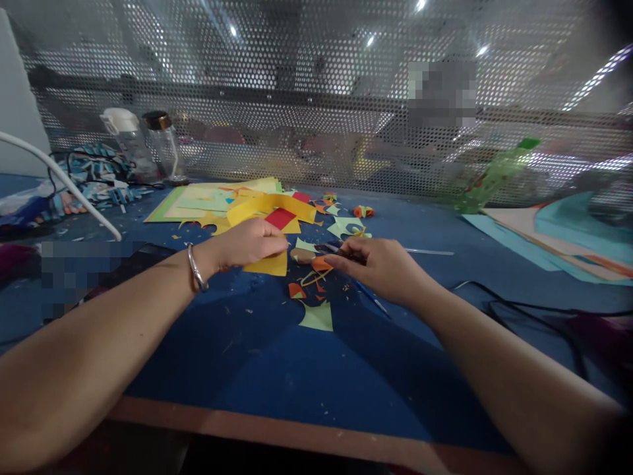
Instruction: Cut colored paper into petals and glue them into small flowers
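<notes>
My left hand (252, 243) is closed on a piece of yellow paper (271, 265), which sticks out below the fingers over the blue table. Just behind that hand lie a curved yellow paper strip (262, 203) and a red paper square (280, 219). To the right, my right hand (373, 260) has its fingers curled together. A thin dark tool tip shows by its fingertips; what the fingers hold is too unclear to name. Close to them is an orange paper scrap (322, 264). A pale green scrap (318, 316) lies nearer the table's front edge.
Stacked paper sheets (171, 206) lie behind the left hand, with more sheets (514, 247) at the far right. A blue pen (370, 298) rests beside the right hand. Bottles (165, 148) and a green bottle (497, 173) stand near the perforated metal screen (306, 86). Black cables (524, 305) cross the right side.
</notes>
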